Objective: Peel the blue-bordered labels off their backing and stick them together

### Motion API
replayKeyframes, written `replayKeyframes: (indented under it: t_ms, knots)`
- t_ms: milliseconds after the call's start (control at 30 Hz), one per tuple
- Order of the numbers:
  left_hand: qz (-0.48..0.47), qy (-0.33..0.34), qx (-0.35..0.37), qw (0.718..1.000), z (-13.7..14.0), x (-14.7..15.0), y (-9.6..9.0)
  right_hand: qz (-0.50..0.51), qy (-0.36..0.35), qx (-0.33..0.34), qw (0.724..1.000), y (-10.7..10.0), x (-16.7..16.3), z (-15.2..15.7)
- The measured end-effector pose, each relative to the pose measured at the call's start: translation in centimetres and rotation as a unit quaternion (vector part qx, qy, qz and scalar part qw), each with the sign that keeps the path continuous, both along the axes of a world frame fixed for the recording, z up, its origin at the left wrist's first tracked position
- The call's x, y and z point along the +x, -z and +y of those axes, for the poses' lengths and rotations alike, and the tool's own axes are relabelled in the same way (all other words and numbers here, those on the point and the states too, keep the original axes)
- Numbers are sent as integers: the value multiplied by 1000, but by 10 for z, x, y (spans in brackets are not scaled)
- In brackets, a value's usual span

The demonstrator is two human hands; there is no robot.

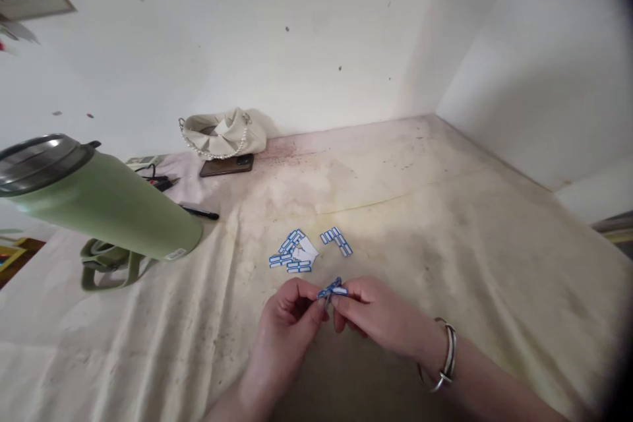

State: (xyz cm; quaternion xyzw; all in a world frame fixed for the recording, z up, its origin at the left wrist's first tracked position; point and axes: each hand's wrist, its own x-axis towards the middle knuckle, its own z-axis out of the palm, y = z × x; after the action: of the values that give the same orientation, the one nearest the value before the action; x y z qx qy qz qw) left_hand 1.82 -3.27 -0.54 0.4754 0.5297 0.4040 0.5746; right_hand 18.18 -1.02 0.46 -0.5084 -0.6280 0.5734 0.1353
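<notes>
Both hands meet low in the middle of the head view. My left hand (284, 333) pinches one side of a small folded strip of blue-bordered white labels (331, 290). The fingers of my right hand (380, 313) are closed on its other side, partly covering it. Just beyond the fingertips lies a loose pile of similar label pieces (299, 266), along with some plain white paper (305, 250). To the right of that pile, an angled piece of blue-and-white labels (337, 240) rests by itself on the cloth.
A large green tumbler (123, 201) stands at the left on the wrinkled cream tablecloth (445, 244), with a green strap or handle (109, 267) beside it. Behind are a black pen (200, 212), a phone (225, 167) and a white bag (225, 132) against the wall.
</notes>
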Motion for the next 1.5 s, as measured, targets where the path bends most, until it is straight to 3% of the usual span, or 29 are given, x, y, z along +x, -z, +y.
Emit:
replayKeyframes:
  t_ms: [200,367,567,900,1067,1233,1400,1500]
  knots:
    - [-69,32,26,997,0,2,7,-10,19,3,1000,2,-4,0]
    - [-29,-40,8,999,2,1,8,-16,-26,65,997,3,0,-1]
    - [-40,-65,-6,997,2,-1,5,40,40,117,991,0,3,-1]
    - [-38,-25,-16,999,4,4,-1,75,45,83,993,10,-2,-1]
    - [-96,-57,-12,994,5,-1,9,80,46,174,980,3,-5,-4]
    - [-126,-43,-35,991,5,-3,12,64,9,263,963,2,-5,-4]
    - [-133,-50,-50,989,6,-2,9,63,5,289,955,6,-3,-3]
    - [-126,-49,-45,990,6,-2,8,70,20,263,962,6,-3,-3]
